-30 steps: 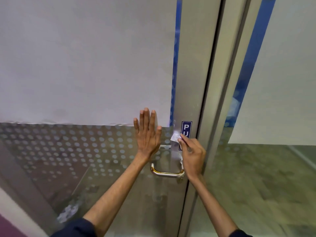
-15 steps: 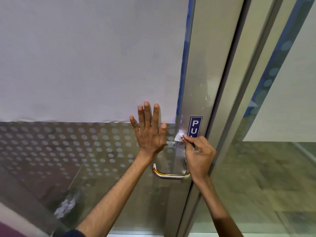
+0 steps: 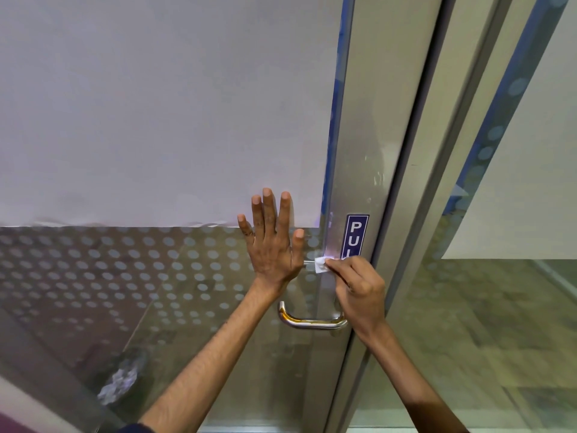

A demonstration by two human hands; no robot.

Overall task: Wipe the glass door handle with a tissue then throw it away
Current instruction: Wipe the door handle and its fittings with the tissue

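A: Head view: left hand point(image 3: 272, 245) is flat on the glass door point(image 3: 175, 276), fingers spread, palm pressed to the pane just left of the metal frame point(image 3: 359, 135).

B: Right hand?

A: Right hand point(image 3: 359, 292) is curled, fingertips pinching a small white tissue point(image 3: 321, 265). Tissue sits against the upper end of the handle point(image 3: 307, 321), where its top bar meets the door, just beside the left thumb.

B: Handle state?

A: Steel U-shaped pull. Lower bar and bend fully visible below both hands, shiny, with a yellowish reflection. Upper bar mostly hidden behind the left hand and the tissue.

B: Anything else near it?

A: Blue sign point(image 3: 356, 235) on the frame, letters "PUL" readable, the rest covered by the right hand. Glass has a dotted frosted pattern on the lower part and a plain white sheet point(image 3: 156, 104) over the upper part. Second glass panel point(image 3: 499, 307) to the right, apart from both hands.
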